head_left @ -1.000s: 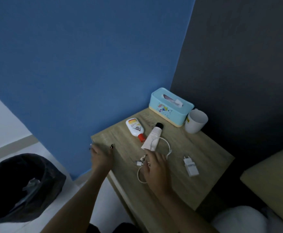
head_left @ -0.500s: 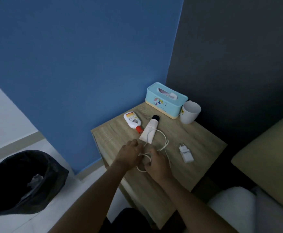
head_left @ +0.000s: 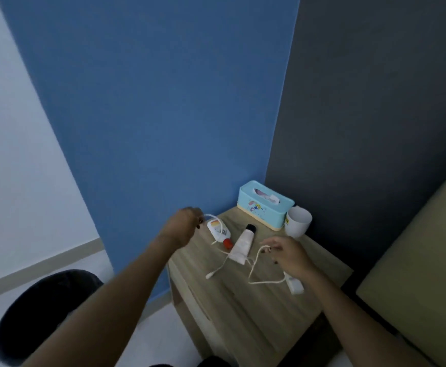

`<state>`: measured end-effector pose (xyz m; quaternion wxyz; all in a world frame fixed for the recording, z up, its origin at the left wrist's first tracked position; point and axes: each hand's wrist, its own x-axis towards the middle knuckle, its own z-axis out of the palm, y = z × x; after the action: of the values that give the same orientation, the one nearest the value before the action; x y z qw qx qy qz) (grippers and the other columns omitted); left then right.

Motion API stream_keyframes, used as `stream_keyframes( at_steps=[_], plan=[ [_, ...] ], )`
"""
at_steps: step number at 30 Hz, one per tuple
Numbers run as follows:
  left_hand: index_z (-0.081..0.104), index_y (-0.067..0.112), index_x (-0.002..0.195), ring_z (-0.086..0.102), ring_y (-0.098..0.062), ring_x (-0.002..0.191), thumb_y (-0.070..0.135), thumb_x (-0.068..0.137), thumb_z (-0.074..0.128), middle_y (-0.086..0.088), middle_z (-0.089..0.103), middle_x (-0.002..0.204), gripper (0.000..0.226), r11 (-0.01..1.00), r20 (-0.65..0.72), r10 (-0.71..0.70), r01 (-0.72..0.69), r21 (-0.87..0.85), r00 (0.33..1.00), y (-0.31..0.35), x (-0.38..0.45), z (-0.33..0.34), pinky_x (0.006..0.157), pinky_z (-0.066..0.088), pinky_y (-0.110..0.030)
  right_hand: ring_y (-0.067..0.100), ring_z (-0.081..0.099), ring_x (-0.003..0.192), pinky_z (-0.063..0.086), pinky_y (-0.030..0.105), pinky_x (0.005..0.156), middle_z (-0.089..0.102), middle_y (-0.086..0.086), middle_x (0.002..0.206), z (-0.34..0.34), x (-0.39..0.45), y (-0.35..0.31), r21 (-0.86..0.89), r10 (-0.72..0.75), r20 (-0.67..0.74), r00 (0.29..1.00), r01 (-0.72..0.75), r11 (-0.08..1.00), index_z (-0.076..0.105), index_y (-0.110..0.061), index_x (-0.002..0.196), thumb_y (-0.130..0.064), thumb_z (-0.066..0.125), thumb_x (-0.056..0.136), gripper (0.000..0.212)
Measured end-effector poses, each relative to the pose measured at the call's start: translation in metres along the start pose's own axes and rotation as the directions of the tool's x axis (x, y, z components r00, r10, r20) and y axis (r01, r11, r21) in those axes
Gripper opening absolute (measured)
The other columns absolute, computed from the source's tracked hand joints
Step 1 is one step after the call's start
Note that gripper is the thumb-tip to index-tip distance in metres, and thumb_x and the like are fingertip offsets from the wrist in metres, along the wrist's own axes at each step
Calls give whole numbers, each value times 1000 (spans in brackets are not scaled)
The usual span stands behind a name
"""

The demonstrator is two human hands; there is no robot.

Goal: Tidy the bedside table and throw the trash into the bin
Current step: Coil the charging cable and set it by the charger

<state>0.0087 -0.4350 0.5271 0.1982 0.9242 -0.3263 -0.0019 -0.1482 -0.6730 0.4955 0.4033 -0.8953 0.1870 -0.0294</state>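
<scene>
While my arms reach over the counter (head_left: 243,308), the bin (head_left: 31,321) with its black liner sits on the floor at far left, below my left forearm. My left hand (head_left: 180,227) is raised over the counter's left rear corner, fingers closed on one stretch of the white cable (head_left: 253,271), which arcs out of the fist and drops across the bottle (head_left: 217,229), a white one with a red cap lying flat. Just right of it lies the tube (head_left: 243,245) with a black cap, its flat end toward me; the cable passes by that end, and a loose plug rests on the wood nearer me. My right hand (head_left: 289,256) hovers farther right, thumb and fingertips pinching another stretch of cable, the other fingers loosely spread. From there the cable hangs in a slack loop to the charger (head_left: 294,286) by my wrist. At the back stand the tissue box (head_left: 265,205) and, touching or just beside it, the cup (head_left: 298,221).
</scene>
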Motion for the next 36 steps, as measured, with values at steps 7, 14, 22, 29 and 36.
stream_keyframes(
  at_steps=[7,14,22,29,36],
  plan=[
    [67,0,92,68,-19,75,-3,88,53,-18,73,91,15,918,-127,13,-62,-391,992,69,-9,-94,74,56,-25,19,63,101,50,35,92,69,5,107,-10,-34,-36,-143,14,118,993,3,990,67,-8,108,-11,55,92,20],
    [59,9,79,67,-18,69,-2,95,44,-16,68,82,24,709,-125,-3,-86,-700,992,134,-18,-131,74,56,-30,1,43,122,36,18,92,47,-20,126,-13,-45,-115,401,-172,-5,985,160,902,47,-34,130,-12,62,84,53],
    [54,9,88,74,-15,68,6,101,28,-10,69,86,29,123,-33,-96,-21,-992,995,178,-29,-187,66,60,-24,24,70,81,55,31,82,67,7,80,-44,-58,-177,611,-287,-312,906,423,669,60,-12,91,-15,46,100,16],
    [59,11,92,71,-9,74,8,102,34,-2,75,81,28,-215,-52,-19,-55,-975,998,192,-30,-213,81,55,-23,6,48,51,52,35,62,49,-5,61,-27,-74,-172,409,-328,-291,899,427,806,64,-18,106,-22,41,102,24],
    [67,3,113,58,-15,120,1,94,50,-9,66,121,25,627,-376,63,-330,-706,924,168,-31,-190,93,46,-14,5,50,51,40,18,50,56,-8,65,-41,-104,-196,59,-467,-140,873,479,876,69,-16,101,-20,45,98,24]
  ],
)
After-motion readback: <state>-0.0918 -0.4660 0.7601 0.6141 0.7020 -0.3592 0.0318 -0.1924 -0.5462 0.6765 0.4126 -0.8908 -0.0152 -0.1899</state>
